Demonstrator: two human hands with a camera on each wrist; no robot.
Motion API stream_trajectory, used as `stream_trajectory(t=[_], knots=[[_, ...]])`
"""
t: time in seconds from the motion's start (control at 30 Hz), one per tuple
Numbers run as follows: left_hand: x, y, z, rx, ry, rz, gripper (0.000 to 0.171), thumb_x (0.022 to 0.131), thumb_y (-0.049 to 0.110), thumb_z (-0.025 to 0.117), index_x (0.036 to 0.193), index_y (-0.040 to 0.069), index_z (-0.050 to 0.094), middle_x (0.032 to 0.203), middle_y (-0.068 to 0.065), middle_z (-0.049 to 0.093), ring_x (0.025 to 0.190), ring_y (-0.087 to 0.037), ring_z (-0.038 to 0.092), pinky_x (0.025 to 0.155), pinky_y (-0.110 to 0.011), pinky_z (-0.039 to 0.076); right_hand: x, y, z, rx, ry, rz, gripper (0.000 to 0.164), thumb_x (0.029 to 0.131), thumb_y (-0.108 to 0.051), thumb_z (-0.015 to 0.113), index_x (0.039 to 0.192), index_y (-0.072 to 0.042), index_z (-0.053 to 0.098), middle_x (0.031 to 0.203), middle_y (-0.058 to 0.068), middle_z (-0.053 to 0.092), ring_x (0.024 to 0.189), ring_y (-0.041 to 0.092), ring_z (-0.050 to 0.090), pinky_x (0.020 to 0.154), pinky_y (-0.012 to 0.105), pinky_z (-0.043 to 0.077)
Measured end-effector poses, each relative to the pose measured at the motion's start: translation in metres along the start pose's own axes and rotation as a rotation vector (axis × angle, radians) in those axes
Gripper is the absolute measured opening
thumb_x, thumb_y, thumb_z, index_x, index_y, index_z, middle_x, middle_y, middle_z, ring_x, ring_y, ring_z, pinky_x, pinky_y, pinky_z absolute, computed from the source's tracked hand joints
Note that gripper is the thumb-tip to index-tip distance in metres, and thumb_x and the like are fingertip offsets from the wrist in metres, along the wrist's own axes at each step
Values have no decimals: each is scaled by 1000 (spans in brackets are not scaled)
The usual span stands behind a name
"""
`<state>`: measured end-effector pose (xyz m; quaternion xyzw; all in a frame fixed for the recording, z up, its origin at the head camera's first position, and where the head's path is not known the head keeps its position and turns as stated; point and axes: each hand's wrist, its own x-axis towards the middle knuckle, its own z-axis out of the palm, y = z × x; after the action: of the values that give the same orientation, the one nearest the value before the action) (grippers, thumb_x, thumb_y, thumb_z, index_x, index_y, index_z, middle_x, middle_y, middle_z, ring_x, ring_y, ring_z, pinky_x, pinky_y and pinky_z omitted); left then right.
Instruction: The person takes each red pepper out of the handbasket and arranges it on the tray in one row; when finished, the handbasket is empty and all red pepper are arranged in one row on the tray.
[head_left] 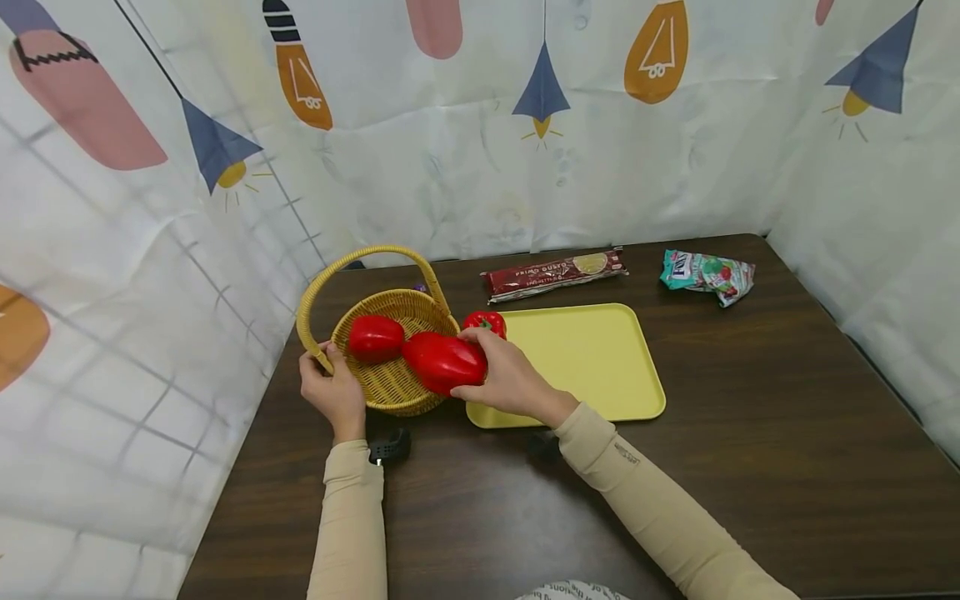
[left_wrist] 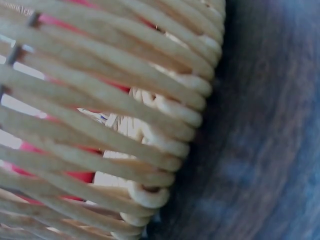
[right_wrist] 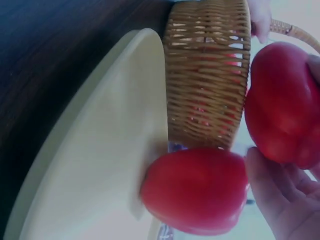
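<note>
Head: right fingers (head_left: 482, 337) wide around pepper (head_left: 444, 363)

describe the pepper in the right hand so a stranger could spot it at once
On the dark table, find the yellow wicker basket, left of the yellow tray. At the basket's right rim is a long, glossy red pepper. Only this one is gripped by the right hand; one red neighbour lies inside the basket, another sits by the tray's far left corner.

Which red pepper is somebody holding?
The middle pepper, in the right hand; another pepper lies in the basket, and the third pepper sits on the tray.
</note>
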<state>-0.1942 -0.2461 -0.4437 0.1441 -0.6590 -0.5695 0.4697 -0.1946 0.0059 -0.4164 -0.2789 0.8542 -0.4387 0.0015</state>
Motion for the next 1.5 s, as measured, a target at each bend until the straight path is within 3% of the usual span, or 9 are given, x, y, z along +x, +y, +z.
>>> stream_trajectory(t=[0.13,0.27,0.43,0.63,0.97,1.17,1.37,1.5], knots=[[0,0,0,1,5,-1,31,97,15,60,108,-14,59,100,-24,60,84,-9,52,77,-22,41,-2,5,-2,-16,-52,-5,87,71,-27,85,144,-17,40,135,3,49,114,20,52,83,37,53],[0,1,0,5,16,-9,26,97,11,60,107,-13,59,101,-25,61,85,-9,53,77,-21,41,-3,10,-9,-5,-99,-17,83,73,-28,82,145,-24,41,130,3,47,111,19,52,80,34,54],[-2,0,0,11,10,-19,21,96,5,59,108,-12,59,101,-26,60,84,-9,51,77,-22,41,-6,19,-33,117,-120,-16,77,75,-23,82,142,-21,44,131,0,49,112,20,52,80,34,55],[-1,0,1,10,5,-5,21,96,5,59,108,-13,59,99,-25,60,83,-9,51,77,-22,42,-7,32,-68,221,-54,13,77,78,-19,82,144,-18,42,133,2,51,113,27,53,87,45,51],[1,0,0,7,1,-4,24,97,7,59,108,-13,59,100,-25,60,84,-8,52,77,-22,42,-10,54,-101,183,96,127,82,80,-20,82,147,-14,35,136,8,49,111,32,52,82,46,54],[1,0,-1,13,-7,-8,30,98,15,60,109,-13,58,101,-27,60,85,-9,52,78,-22,42,-12,66,-108,161,107,162,85,81,-16,79,150,-11,29,138,11,45,113,34,52,86,48,53],[1,-1,0,17,4,-5,23,97,7,60,108,-13,59,97,-21,60,84,-9,52,78,-22,42,-12,69,-106,184,97,175,84,79,-8,78,148,-9,29,141,14,40,118,37,49,88,51,52],[1,-1,0,21,6,-11,22,96,6,60,108,-12,59,97,-19,61,84,-9,52,78,-22,43,-11,74,-103,144,98,207,83,78,-7,80,146,-9,32,140,13,43,118,36,49,89,51,51]])
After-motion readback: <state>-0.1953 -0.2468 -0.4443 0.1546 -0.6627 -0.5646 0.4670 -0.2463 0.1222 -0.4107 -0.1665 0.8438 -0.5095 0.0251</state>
